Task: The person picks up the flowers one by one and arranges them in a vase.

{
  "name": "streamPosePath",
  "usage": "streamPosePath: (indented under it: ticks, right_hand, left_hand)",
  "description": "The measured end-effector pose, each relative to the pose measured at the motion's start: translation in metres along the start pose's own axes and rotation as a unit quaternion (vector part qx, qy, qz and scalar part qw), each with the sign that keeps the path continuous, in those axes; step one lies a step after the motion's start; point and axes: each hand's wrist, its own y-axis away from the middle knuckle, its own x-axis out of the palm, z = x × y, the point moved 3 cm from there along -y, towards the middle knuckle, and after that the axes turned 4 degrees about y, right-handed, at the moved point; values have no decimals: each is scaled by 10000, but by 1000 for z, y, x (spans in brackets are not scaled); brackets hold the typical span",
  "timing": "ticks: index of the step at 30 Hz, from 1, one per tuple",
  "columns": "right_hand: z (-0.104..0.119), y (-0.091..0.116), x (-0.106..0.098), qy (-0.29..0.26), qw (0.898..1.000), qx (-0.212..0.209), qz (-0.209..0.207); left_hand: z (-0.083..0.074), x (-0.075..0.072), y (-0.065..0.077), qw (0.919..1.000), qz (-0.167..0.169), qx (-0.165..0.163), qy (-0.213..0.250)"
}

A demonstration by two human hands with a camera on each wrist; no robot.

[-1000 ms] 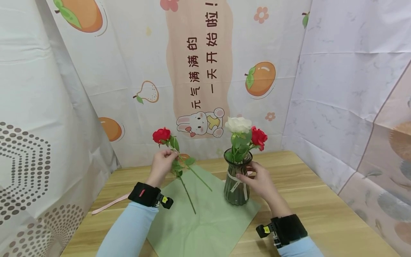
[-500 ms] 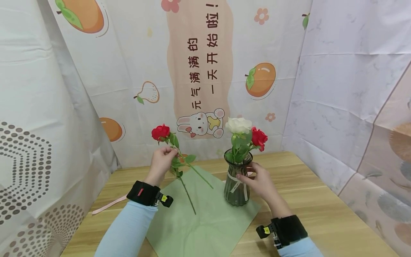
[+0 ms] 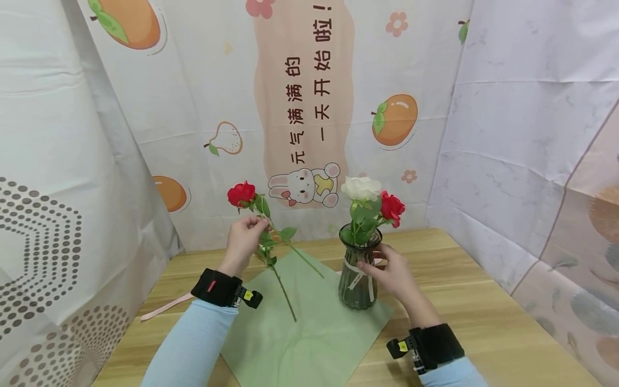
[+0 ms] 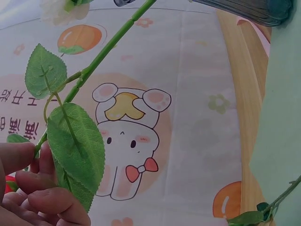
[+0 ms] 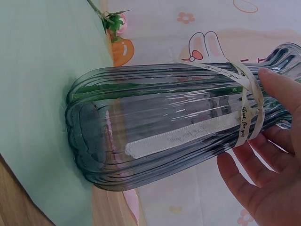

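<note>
My left hand point(image 3: 244, 242) pinches the green stem of a red rose point(image 3: 241, 194) between thumb and fingers, above the back of the table. Its leaves point(image 4: 77, 141) hang beside my fingers in the left wrist view, and the stem slants down to the right. My right hand point(image 3: 393, 269) holds the neck of a ribbed grey glass vase point(image 3: 357, 290), which stands upright on green wrapping paper point(image 3: 304, 344). A printed white ribbon point(image 5: 245, 117) is tied round the vase. In the vase stand a white rose point(image 3: 361, 188) and a red rose point(image 3: 392, 208).
Another flower stem point(image 3: 284, 293) lies on the paper behind the left hand; a pink bloom point(image 5: 123, 23) shows in the right wrist view. A pink ribbon point(image 3: 164, 307) lies on the wooden table point(image 3: 464, 301) at the left. A printed cloth point(image 3: 309, 107) hangs behind.
My left hand has risen slightly with the red rose, whose stem end has moved up and to the right. The right hand stays on the vase.
</note>
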Motion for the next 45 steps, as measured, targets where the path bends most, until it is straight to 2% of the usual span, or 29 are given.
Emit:
streamPosePath:
  ticks: [9, 17, 26, 45]
  right_hand:
    - [4, 0, 4, -50, 9999, 11, 94]
    - [3, 0, -3, 1, 10000, 37, 29]
    - [3, -2, -3, 70, 9999, -95, 43]
    - [2, -1, -1, 97, 9999, -19, 55]
  left_hand:
    - [-4, -4, 2, 9998, -169, -62, 93]
    - [-9, 3, -3, 9997, -41, 79, 226]
    - [-13, 1, -3, 9994, -188, 167, 225]
    - [-35, 1, -3, 9978, -370, 322, 453]
